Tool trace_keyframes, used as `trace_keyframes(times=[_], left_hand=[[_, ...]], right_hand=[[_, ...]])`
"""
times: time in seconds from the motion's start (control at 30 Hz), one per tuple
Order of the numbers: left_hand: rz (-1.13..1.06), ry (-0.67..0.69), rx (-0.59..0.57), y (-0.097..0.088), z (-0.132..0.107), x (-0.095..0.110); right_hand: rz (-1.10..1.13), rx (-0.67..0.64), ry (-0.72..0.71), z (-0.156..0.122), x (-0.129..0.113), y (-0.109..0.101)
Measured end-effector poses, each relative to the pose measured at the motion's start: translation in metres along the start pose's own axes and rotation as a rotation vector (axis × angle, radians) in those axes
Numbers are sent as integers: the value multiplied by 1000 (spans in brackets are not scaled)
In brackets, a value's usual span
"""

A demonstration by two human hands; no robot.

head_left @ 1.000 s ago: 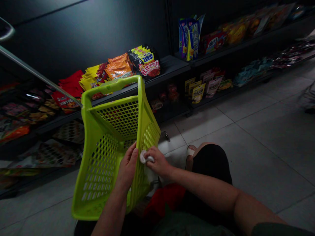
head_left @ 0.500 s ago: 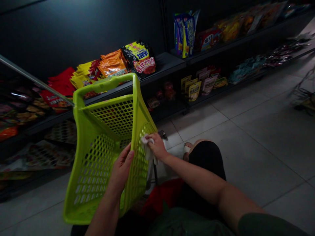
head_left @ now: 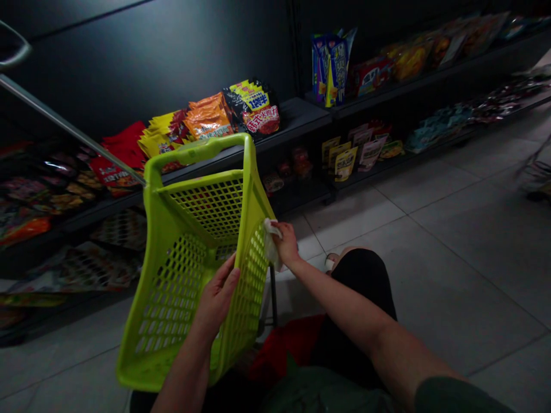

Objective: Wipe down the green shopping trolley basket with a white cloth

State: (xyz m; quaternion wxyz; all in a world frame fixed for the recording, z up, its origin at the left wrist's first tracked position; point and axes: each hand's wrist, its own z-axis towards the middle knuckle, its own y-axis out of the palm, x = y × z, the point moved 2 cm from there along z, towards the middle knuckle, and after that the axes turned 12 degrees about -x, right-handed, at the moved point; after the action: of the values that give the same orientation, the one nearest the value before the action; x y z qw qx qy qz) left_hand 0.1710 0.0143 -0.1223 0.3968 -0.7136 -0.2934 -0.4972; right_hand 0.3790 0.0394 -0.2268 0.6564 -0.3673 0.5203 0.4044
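Note:
A lime-green plastic mesh shopping basket [head_left: 193, 152] tilts in front of me, its open top facing left. My left hand [head_left: 217, 295] grips its perforated side wall near the lower middle. My right hand [head_left: 286, 244] presses a crumpled white cloth [head_left: 271, 242] against the outer face of that same wall, close to the upper corner. The cloth hangs down past my fingers. The far part of the wall is hidden behind my left hand.
Dark shelves [head_left: 297, 115] hold bright snack packets along the back and left. A metal rail [head_left: 64, 123] crosses the upper left. Below the basket are my black shorts [head_left: 361, 287] and a red fabric [head_left: 288, 350]. Grey floor tiles [head_left: 451, 241] spread to the right, with a wire cart [head_left: 538, 172] at the edge.
My right hand and the cloth have slid up and outward along the basket's wall. The basket has swung slightly, and my left hand keeps its hold.

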Motion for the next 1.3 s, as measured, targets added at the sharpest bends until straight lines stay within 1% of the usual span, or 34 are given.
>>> trace_keyframes(times=[0.03, 0.07, 0.1, 0.2, 0.23, 0.27, 0.3, 0.33, 0.43, 0.47, 0.5, 0.53, 0.6, 0.67, 0.7, 0.73, 0.77, 0.8, 0.83, 0.9, 0.93, 0.97, 1.0, 1.03, 1.13, 1.17, 1.2, 1.23, 1.27, 1.3], left_hand=[[1, -3, -7, -1, 0, -1], [6, -4, -11, -1, -1, -1], [14, -2, -13, -2, -1, -2], [47, 22, -13, -4, 0, -2], [56, 30, -11, -4, 0, -1], [58, 34, -12, -5, 0, -1], [57, 33, -14, -5, 0, -1], [52, 29, -16, -4, 0, -1], [25, 13, -25, -3, 0, 0], [18, 9, -27, -3, 0, 0], [14, 7, -27, -2, 1, 1], [13, 6, -25, -2, 1, 1], [25, 13, -11, -2, 1, 1], [35, 25, -1, -2, 1, 0], [31, 30, 0, -2, 1, 0], [26, 32, 2, -2, 1, 0], [23, 30, 3, -2, 1, 0], [18, 25, 1, -2, 1, 0], [10, 17, -2, -2, 0, 0], [-13, 1, -13, -1, 0, 0], [-23, -6, -19, -1, 0, 0], [-31, -9, -21, -1, 0, -1], [-32, -6, -19, -1, 1, -1], [-30, -2, -15, -2, 2, -1], [-22, 13, -9, -3, 4, -2], [-17, 19, -5, -3, 5, -2], [-12, 25, 2, -3, 5, -2], [-8, 31, 8, -3, 6, -2], [-5, 36, 13, -3, 6, -1], [-3, 38, 13, -3, 7, -1]], right_hand=[[10, 44, 35, 6, 1, 0], [14, 37, 36, 4, 0, 3], [13, -10, 7, -4, -3, 8], [3, -265, -169, -47, -13, 27], [-2, -347, -223, -57, -16, 29], [-8, -394, -254, -59, -17, 29], [-17, -387, -255, -55, -16, 25], [-28, -328, -223, -43, -14, 19], [-31, -24, 4, 2, -3, 2], [-21, 28, 66, 9, 0, 2], [-11, 36, 96, 8, 1, 5], [-1, 11, 93, 0, 0, 11], [19, -105, 8, -36, -4, 28], [47, -276, -93, -75, -7, 42], [59, -359, -128, -87, -8, 45], [67, -409, -140, -91, -8, 44], [67, -413, -125, -85, -6, 39], [59, -360, -81, -72, -3, 33], [47, -262, -12, -54, 2, 25], [33, -24, 153, -19, 10, 12], [43, 58, 213, -10, 13, 10], [63, 93, 246, -9, 14, 13], [90, 77, 251, -17, 13, 19], [119, 18, 234, -32, 12, 27], [167, -272, 142, -95, 2, 52], [164, -361, 107, -109, -1, 56], [156, -414, 73, -113, -4, 56], [141, -420, 52, -109, -7, 52], [124, -377, 54, -96, -8, 46], [107, -297, 70, -78, -9, 39]])
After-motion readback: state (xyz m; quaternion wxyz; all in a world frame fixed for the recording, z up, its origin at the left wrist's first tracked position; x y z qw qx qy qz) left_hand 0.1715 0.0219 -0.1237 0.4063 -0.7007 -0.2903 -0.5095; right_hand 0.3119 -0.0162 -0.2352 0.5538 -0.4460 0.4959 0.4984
